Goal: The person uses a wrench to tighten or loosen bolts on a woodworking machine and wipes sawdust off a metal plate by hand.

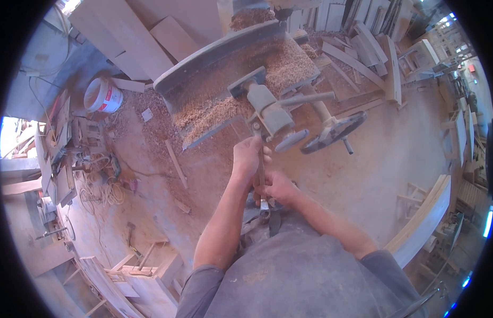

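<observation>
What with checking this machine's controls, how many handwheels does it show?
2. The larger handwheel, with a crank handle, is on the right; the smaller handwheel is left of it, at the near end of the barrel-shaped housing. More may be hidden.

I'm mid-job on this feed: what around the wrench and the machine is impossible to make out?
All in the head view:
- Wrench: the left hand and right hand cover parts of its handle.
- Wrench's upper end: too small to tell whether it grips a nut.
- White bucket: its wall hides the bottom.
- Machine housing: its underside is turned away.
</observation>
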